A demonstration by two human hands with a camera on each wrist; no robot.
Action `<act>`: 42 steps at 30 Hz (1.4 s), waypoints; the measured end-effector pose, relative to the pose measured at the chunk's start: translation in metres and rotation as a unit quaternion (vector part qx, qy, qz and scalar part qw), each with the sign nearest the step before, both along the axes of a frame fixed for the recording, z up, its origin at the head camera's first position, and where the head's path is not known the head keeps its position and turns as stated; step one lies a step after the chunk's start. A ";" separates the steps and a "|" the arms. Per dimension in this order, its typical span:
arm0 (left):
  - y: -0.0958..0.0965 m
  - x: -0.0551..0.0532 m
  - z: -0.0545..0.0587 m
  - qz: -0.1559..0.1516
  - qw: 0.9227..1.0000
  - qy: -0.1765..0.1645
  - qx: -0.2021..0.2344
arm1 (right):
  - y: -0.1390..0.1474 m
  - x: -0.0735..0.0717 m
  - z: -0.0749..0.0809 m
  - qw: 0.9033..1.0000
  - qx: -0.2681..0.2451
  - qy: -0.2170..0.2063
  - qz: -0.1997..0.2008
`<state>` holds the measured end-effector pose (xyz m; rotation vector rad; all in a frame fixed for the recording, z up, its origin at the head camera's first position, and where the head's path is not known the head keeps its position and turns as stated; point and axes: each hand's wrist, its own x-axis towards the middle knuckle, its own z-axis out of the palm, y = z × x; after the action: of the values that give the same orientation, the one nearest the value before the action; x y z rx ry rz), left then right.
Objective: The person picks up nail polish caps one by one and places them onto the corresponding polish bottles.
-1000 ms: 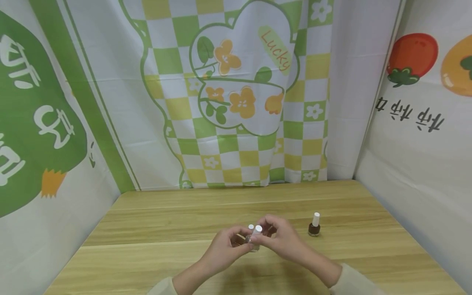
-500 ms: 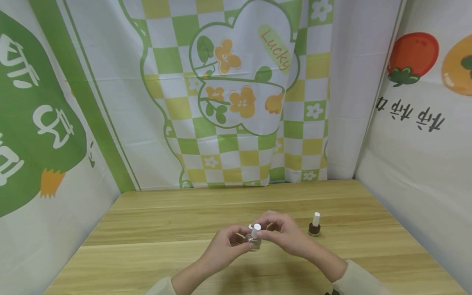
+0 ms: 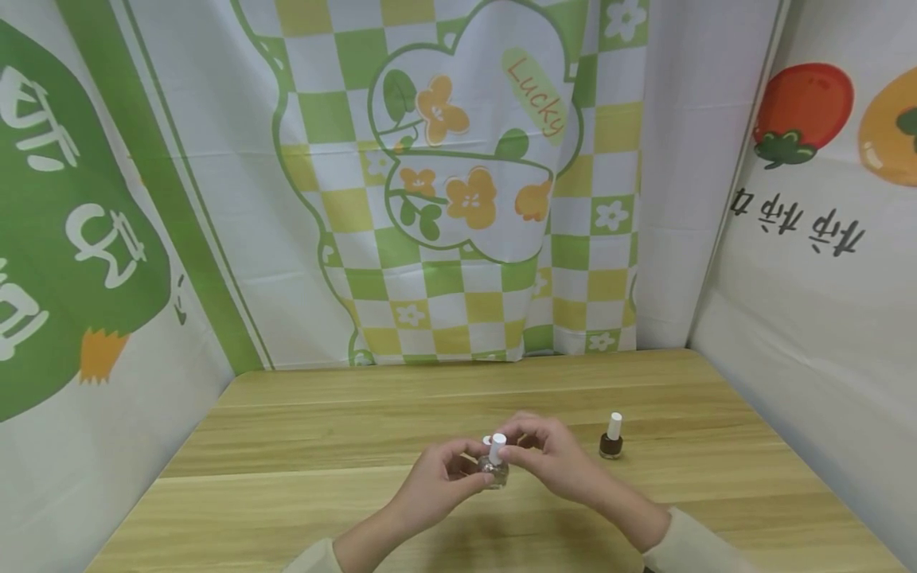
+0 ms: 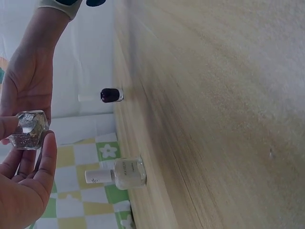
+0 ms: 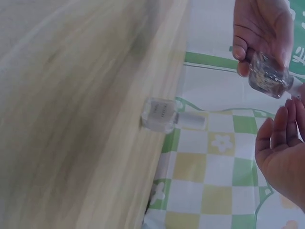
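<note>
A nail polish bottle with silvery glitter (image 3: 494,477) is held off the table between the thumb and fingers of my left hand (image 3: 438,482). My right hand (image 3: 550,459) pinches its white cap (image 3: 497,449) from the right. In the left wrist view, the base of the glitter bottle (image 4: 30,130) faces the camera. Directly behind, a clear nail polish bottle (image 4: 129,173) stands upright on the table; in the head view only its white cap top (image 3: 487,440) shows. The right wrist view shows the glitter bottle (image 5: 269,77) between both hands.
A dark red nail polish bottle (image 3: 611,444) with a white cap stands upright to the right of my right hand. The wooden table (image 3: 322,430) ends at a checked curtain (image 3: 444,302) behind. Printed cloth hangs along both sides.
My right thumb has shifted up from the bottle's neck to the side of the cap, baring more of the glitter bottle. My left hand has hardly moved.
</note>
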<state>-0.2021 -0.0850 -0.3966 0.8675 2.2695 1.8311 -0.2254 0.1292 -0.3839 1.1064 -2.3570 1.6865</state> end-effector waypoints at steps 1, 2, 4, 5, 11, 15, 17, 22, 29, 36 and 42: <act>0.000 0.000 0.000 -0.001 1.000 0.001 0.001 | -0.001 0.000 -0.001 1.000 -0.004 -0.002 -0.007; 0.000 0.000 0.000 -0.001 1.000 0.001 0.002 | -0.002 0.000 -0.003 1.000 -0.009 -0.004 -0.014; 0.000 0.000 -0.001 0.000 1.000 0.000 0.003 | -0.004 0.001 -0.005 0.999 -0.017 -0.007 -0.026; 0.000 0.000 -0.001 0.000 1.000 0.000 0.003 | -0.005 0.001 -0.006 0.999 -0.020 -0.008 -0.031; 0.000 0.000 -0.001 0.007 1.000 -0.006 0.002 | -0.010 0.004 -0.009 0.998 -0.027 -0.012 -0.058; 0.000 0.000 0.000 0.007 1.000 -0.008 0.004 | -0.012 0.005 -0.008 0.997 -0.028 -0.009 -0.067; 0.000 0.000 0.001 0.006 1.000 -0.011 0.004 | -0.011 0.005 -0.008 0.998 -0.026 -0.008 -0.063; -0.001 0.003 0.004 0.001 1.000 -0.019 0.003 | -0.006 0.004 -0.005 1.000 -0.015 0.000 -0.027; -0.002 0.003 0.004 0.001 1.000 -0.020 0.000 | -0.002 0.001 0.001 0.998 -0.021 0.041 0.038; -0.002 0.001 0.001 0.001 1.000 -0.018 0.001 | -0.003 0.000 0.002 0.998 -0.020 0.039 0.039; -0.002 0.000 0.001 0.005 1.000 -0.019 0.001 | -0.005 0.001 0.000 0.999 -0.018 0.027 0.007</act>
<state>-0.2018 -0.0869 -0.3958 0.8163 2.2539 1.8386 -0.2244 0.1239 -0.3837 1.1502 -2.2836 1.6751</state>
